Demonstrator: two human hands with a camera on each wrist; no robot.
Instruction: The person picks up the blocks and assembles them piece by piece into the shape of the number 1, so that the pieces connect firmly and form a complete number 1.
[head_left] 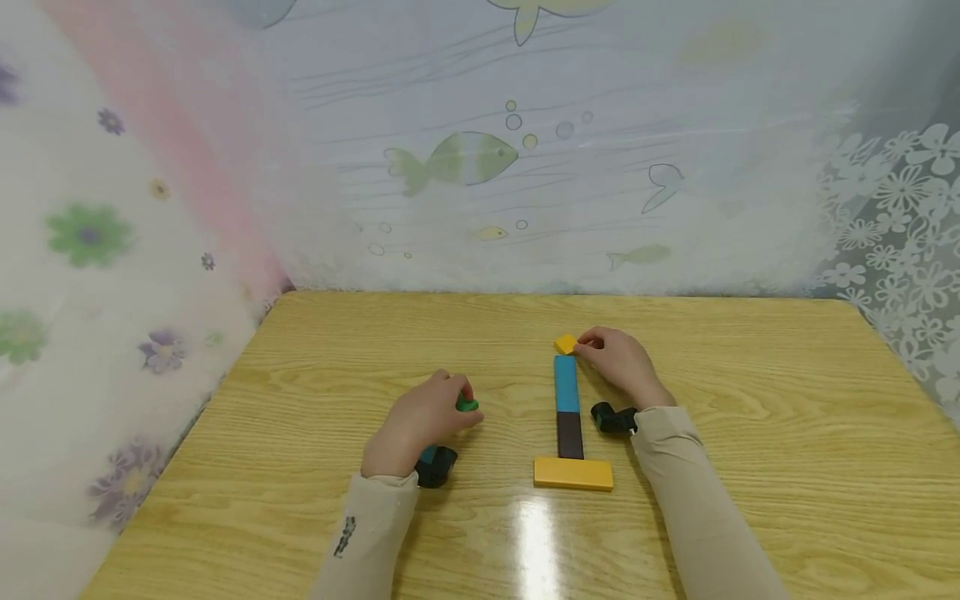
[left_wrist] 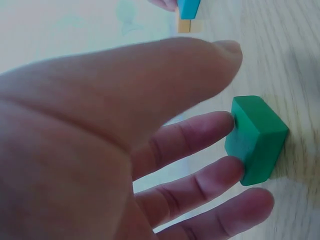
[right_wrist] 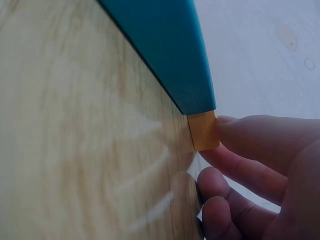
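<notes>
My right hand (head_left: pixel 618 362) pinches a small yellow block (head_left: pixel 566 344) between thumb and forefinger, at the far end of a blue block (head_left: pixel 567 383). In the right wrist view the thumb lies on the yellow block (right_wrist: pixel 203 131), right by the blue block's end (right_wrist: pixel 170 55). Left of this row, my left hand (head_left: pixel 427 417) reaches over a green block (head_left: pixel 467 403), partly hidden by the fingers. Its fingertips touch the green block's side (left_wrist: pixel 256 140) in the left wrist view, while the thumb stands apart from it.
A dark block (head_left: pixel 570 435) continues the row from the blue one toward me. A long yellow block (head_left: pixel 573 473) lies crosswise at the near end. The wooden table (head_left: pixel 765 500) meets patterned sheets (head_left: pixel 450 233) at its back and left. Black wrist devices (head_left: pixel 613 418) sit at both wrists.
</notes>
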